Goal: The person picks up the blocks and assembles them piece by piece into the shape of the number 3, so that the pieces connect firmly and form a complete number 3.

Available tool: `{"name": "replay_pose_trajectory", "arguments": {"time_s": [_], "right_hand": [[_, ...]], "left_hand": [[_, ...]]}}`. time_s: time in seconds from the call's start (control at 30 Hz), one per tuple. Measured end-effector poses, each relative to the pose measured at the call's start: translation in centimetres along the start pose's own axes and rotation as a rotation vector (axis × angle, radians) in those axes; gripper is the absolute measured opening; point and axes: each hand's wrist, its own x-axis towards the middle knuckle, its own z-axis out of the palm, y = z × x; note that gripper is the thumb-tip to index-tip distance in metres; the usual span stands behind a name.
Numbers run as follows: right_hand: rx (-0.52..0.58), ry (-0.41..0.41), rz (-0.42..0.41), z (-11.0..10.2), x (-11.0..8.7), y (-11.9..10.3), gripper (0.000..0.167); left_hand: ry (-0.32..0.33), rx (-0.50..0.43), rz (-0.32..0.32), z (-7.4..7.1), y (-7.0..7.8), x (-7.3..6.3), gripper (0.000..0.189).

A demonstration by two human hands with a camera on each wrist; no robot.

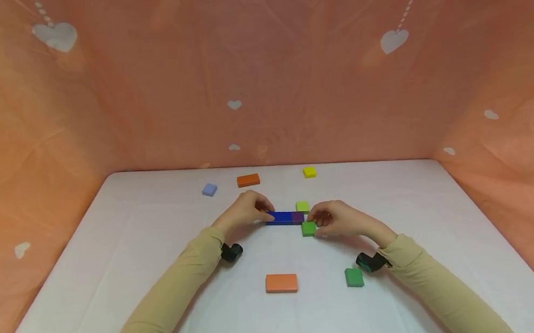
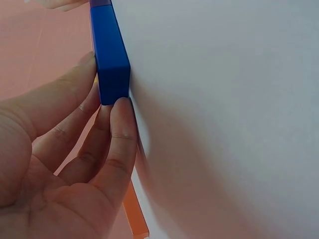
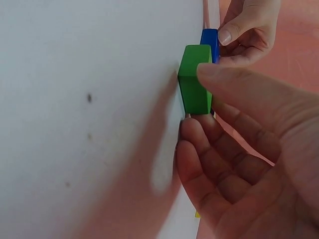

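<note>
My left hand (image 1: pixel 247 207) holds the left end of a long blue block (image 1: pixel 280 218), thumb along one side and fingertips at its end. A purple square block (image 1: pixel 298 217) sits against the blue block's right end, in line with it. With thumb and curled fingers, my right hand (image 1: pixel 343 218) holds a green square block (image 1: pixel 309 229) just in front of the purple one. In the right wrist view the thumb lies over the green block (image 3: pixel 195 79) and the fingertips are at its near edge. A lime square block (image 1: pixel 303 206) lies just behind the purple one.
At the back of the white table (image 1: pixel 190 315) are a pale blue square block (image 1: pixel 209 190), a dark orange oblong block (image 1: pixel 248 180) and a yellow square block (image 1: pixel 309 172). Nearer lie an orange oblong block (image 1: pixel 281 283) and a darker green block (image 1: pixel 354 277). Orange cloth (image 1: pixel 257 70) surrounds the table.
</note>
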Motion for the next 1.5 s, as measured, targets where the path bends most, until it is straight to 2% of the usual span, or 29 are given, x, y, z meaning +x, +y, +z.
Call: {"name": "replay_pose_trajectory", "arguments": {"time_s": [0.33,0.7,0.97,1.27,1.5], "right_hand": [[0.005,0.006,-0.007,-0.1,0.1,0.0,0.031],[0.004,0.016,-0.007,0.0,-0.2,0.3,0.032],[0.008,0.03,-0.048,-0.7,-0.7,0.1,0.035],[-0.043,0.088,-0.07,-1.9,-2.2,-0.1,0.032],[-0.016,0.125,-0.06,-2.4,-3.9,0.2,0.032]], "left_hand": [[-0.003,0.019,0.028,-0.2,0.1,0.1,0.015],[0.002,0.008,0.013,0.0,0.1,0.2,0.015],[0.01,0.008,0.005,0.1,0.0,0.1,0.015],[0.007,-0.032,-0.012,0.1,0.1,-0.3,0.016],[0.016,-0.05,-0.009,0.1,0.1,-0.3,0.016]]}}
